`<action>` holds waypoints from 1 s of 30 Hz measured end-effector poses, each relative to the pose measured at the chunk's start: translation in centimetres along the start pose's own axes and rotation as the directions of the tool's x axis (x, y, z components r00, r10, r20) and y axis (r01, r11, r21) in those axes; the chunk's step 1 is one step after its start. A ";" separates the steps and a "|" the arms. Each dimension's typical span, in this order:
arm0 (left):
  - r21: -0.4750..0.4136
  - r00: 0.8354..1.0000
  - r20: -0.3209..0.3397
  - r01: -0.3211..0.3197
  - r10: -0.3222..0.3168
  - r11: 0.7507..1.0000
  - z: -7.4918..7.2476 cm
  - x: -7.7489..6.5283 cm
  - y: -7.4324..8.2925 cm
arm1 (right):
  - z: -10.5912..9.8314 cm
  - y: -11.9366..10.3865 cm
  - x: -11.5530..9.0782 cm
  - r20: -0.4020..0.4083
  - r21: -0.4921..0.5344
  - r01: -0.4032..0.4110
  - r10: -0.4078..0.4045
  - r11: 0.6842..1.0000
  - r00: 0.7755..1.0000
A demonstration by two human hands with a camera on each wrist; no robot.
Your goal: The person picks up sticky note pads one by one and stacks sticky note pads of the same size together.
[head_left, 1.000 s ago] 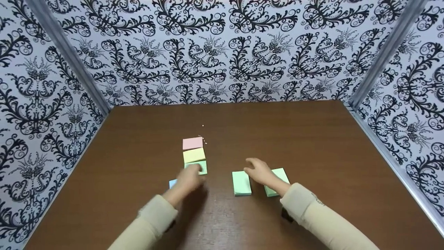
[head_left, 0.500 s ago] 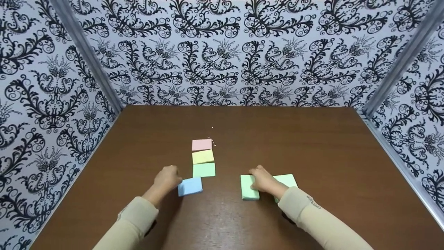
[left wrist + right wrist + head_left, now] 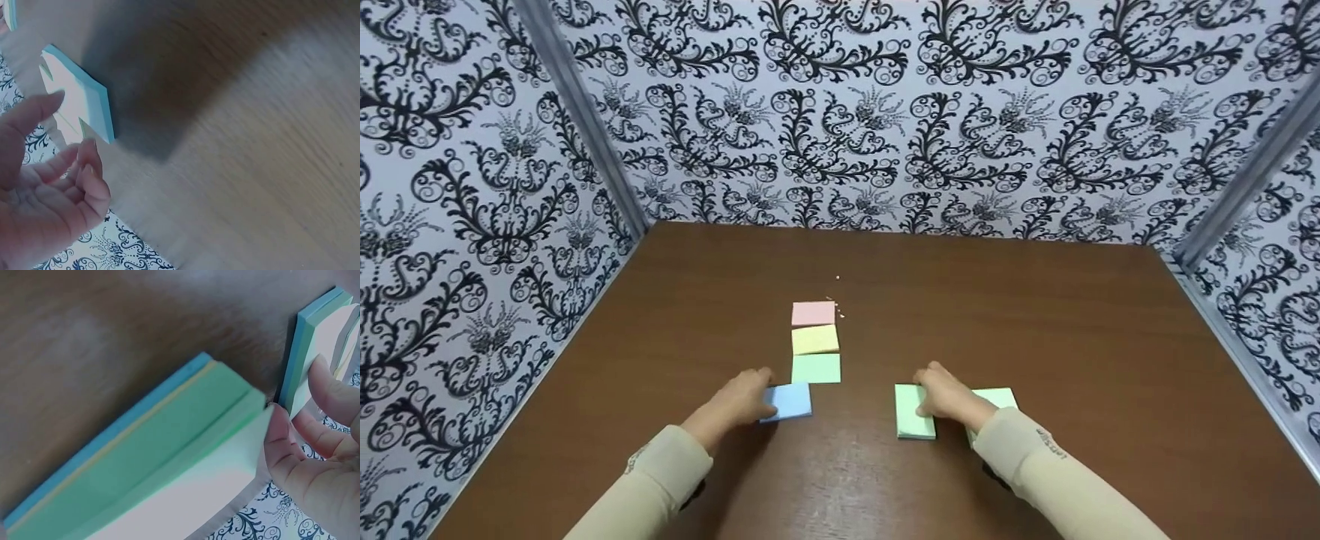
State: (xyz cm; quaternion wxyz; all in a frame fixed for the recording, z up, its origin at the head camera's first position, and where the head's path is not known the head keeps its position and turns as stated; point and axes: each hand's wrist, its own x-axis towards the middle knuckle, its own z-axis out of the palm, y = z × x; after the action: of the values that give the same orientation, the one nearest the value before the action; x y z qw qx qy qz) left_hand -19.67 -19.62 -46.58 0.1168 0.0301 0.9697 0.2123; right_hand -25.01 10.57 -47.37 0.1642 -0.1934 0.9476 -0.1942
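Note:
In the head view my left hand (image 3: 739, 397) is at the left end of a blue sticky-note pad (image 3: 793, 402), thumb over its near side. A gap shows between thumb and curled fingers in the left wrist view, with the pad (image 3: 93, 104) just beyond. My right hand (image 3: 949, 396) holds a pale green sticky-note stack (image 3: 913, 420) by its right side, thumb on the near part and fingers at the far edge. The right wrist view shows the thumb against this stack (image 3: 315, 343). Blue layers lie beneath its green ones.
A pink pad (image 3: 814, 313), a yellow pad (image 3: 814, 340) and a green pad (image 3: 816, 368) form a column beyond the blue one. Another green stack (image 3: 997, 397) lies partly under the right forearm. White crumbs dot the brown table (image 3: 1035, 315). Patterned walls (image 3: 840, 135) surround it.
My left hand left the column's green pad, drew back left, then came over the blue pad's left end. My right hand lowered onto the left green stack. The head view has swung left.

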 end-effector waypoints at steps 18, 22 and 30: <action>0.069 0.993 -0.015 -0.119 0.120 0.991 0.9 0.2 -0.7 | 0.0 0.1 0.5 -0.008 -0.031 0.023 -0.024 0.999 1.000; 0.041 0.991 -0.011 -0.134 0.135 0.990 1.2 0.3 -1.2 | 0.1 0.0 0.6 -0.020 -0.038 0.029 -0.030 0.999 0.999; 0.041 0.992 0.005 -0.124 0.124 0.991 1.3 0.6 -0.7 | 0.0 0.1 0.7 -0.011 -0.038 0.034 -0.034 0.999 0.999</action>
State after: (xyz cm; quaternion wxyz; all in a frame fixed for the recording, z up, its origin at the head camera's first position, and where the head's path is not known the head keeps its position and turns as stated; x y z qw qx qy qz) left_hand -19.98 -19.64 -48.19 0.1041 0.0931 0.9700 0.1992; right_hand -25.62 10.38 -47.60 0.1516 -0.2114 0.9486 -0.1800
